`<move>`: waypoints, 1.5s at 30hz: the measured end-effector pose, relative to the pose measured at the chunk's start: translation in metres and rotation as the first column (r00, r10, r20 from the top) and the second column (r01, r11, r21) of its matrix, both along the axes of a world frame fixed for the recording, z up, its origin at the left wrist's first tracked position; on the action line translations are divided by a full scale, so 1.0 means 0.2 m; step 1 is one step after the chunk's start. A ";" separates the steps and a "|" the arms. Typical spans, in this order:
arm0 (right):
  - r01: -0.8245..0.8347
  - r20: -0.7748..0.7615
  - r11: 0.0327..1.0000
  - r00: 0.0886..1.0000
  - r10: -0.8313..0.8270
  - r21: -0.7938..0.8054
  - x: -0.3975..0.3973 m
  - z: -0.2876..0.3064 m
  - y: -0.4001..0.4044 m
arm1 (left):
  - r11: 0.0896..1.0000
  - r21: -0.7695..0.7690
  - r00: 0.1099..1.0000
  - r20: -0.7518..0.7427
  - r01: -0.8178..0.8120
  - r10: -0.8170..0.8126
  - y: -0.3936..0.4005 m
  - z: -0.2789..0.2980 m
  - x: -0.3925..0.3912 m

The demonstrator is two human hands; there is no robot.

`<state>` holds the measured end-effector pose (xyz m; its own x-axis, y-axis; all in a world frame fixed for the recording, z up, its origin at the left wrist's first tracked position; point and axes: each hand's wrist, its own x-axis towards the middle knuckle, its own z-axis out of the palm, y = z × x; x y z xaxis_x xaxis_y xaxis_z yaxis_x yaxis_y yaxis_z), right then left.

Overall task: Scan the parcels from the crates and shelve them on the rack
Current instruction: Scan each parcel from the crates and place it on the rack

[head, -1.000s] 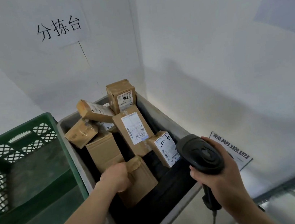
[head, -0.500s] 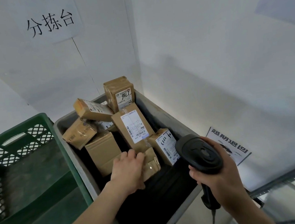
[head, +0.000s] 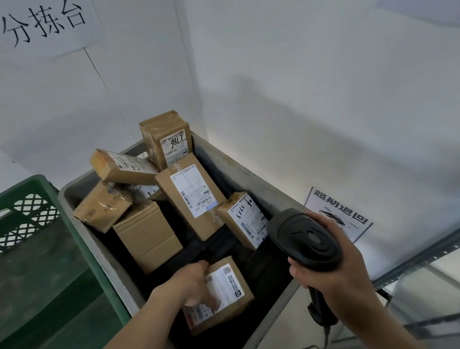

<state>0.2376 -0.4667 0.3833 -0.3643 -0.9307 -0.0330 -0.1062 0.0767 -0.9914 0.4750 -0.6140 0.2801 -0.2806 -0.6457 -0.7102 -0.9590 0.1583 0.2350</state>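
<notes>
Left hand [head: 192, 284] grasps a small brown parcel [head: 224, 293], fingers curled over its left edge, white label face up, held over the near end of the grey crate [head: 255, 176]. Right hand [head: 333, 275] is clenched round the handle of a black barcode scanner [head: 304, 239], head of the scanner pointing forward over the crate's right rim, cable hanging down below the fist.

Other parcels piled at the far end of the grey crate: a tall one marked "98LL" [head: 167, 138] standing against the back wall, a long one with a white label [head: 192, 196] leaning down the middle, a small one with handwritten digits [head: 244, 219] just beside the scanner head, a plain carton [head: 147, 234] on the left, two taped ones above it.

Green lattice crate [head: 14, 222] touches the grey crate's left side. Printed sheet [head: 340, 212] lies right of the grey crate. Handwritten paper sign [head: 45, 22] on the white wall. Metal rack [head: 440, 251] edge at lower right.
</notes>
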 end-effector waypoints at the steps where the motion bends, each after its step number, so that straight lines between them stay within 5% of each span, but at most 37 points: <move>1: 0.001 -0.001 1.000 1.000 -0.001 0.002 0.00 -0.01 0.00 | 1.000 0.028 1.000 -0.014 -0.013 0.014 0.00 -0.01 0.00; 19: -0.016 -0.036 1.000 0.999 0.015 -0.020 0.04 0.02 0.00 | 0.953 0.262 0.983 -0.067 -0.150 0.173 0.02 0.04 -0.05; 34: -0.025 -0.006 1.000 1.000 0.025 -0.011 0.03 0.01 0.04 | 0.909 0.285 0.909 -0.200 -0.303 0.366 0.10 0.06 0.01; 45: -0.041 0.001 0.999 0.999 0.041 0.004 0.01 0.00 0.06 | 0.904 0.276 0.910 -0.166 -0.326 0.379 0.14 0.09 0.01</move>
